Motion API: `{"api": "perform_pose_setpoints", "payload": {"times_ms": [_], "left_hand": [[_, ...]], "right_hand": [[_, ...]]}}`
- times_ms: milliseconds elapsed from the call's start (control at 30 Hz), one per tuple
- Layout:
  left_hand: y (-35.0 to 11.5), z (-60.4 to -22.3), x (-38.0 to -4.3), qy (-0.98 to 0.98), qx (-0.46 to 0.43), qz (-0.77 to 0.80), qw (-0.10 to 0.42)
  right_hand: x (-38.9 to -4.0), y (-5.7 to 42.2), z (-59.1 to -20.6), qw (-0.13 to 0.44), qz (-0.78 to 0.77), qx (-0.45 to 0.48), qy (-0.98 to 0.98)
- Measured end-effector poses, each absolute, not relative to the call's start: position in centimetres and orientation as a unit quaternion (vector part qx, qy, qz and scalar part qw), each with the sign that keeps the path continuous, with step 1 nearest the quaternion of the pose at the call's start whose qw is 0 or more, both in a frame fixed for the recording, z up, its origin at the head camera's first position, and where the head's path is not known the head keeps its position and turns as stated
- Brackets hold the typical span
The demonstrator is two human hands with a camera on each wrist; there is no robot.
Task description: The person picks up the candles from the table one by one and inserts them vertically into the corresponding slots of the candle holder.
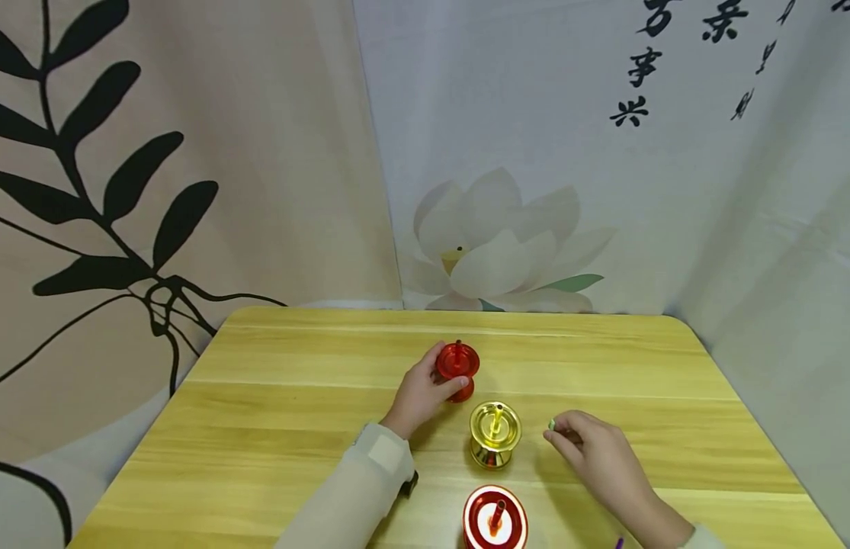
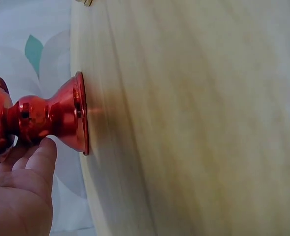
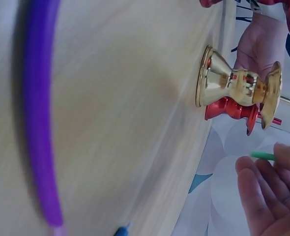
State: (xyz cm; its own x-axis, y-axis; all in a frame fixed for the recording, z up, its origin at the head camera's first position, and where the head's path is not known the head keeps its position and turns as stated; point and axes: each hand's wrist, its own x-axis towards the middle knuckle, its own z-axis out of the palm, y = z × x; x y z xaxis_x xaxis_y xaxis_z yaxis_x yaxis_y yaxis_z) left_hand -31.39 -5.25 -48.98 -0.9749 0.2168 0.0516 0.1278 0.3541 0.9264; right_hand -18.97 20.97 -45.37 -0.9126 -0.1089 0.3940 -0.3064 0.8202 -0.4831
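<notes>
Printed curtains (image 1: 274, 152) hang behind a wooden table (image 1: 315, 366) as a person's left hand (image 1: 425, 390) curls thumb and fingers around a red stand (image 1: 459, 366) toward the far edge, while the right hand (image 1: 606, 454) pinches a small green piece (image 1: 551, 425) at its fingertips. Between them stands a gold stand (image 1: 495, 436); nearer sits a red-and-white stand (image 1: 495, 521), with a purple strip (image 3: 39, 98) below the right hand.

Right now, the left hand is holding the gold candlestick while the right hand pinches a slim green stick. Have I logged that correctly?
Not quite: the left hand is holding the far red candlestick, not the gold candlestick, as the head view shows. The right hand does pinch a slim green stick.
</notes>
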Motion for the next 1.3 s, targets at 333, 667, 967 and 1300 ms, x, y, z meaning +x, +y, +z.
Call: {"api": "perform_pose_setpoints", "payload": {"times_ms": [333,667,967,1300], "left_hand": [[-5.3,-48.9,-30.9,0.816,0.113,0.565,0.047],[-5.4,-48.6,-30.6,0.811,0.12,0.57,0.057],[-5.7,-48.5,-30.4,0.815,0.12,0.564,0.053],[-5.5,-48.3,-30.5,0.825,0.12,0.549,0.056]], "right_hand": [[-19.8,19.8,-45.0,0.199,0.303,0.12,-0.924],[-21.1,18.6,-44.4,0.189,0.334,0.103,-0.918],[-22.4,17.7,-44.1,0.183,0.36,0.104,-0.909],[-24.1,16.8,-43.0,0.176,0.391,0.11,-0.897]]}}
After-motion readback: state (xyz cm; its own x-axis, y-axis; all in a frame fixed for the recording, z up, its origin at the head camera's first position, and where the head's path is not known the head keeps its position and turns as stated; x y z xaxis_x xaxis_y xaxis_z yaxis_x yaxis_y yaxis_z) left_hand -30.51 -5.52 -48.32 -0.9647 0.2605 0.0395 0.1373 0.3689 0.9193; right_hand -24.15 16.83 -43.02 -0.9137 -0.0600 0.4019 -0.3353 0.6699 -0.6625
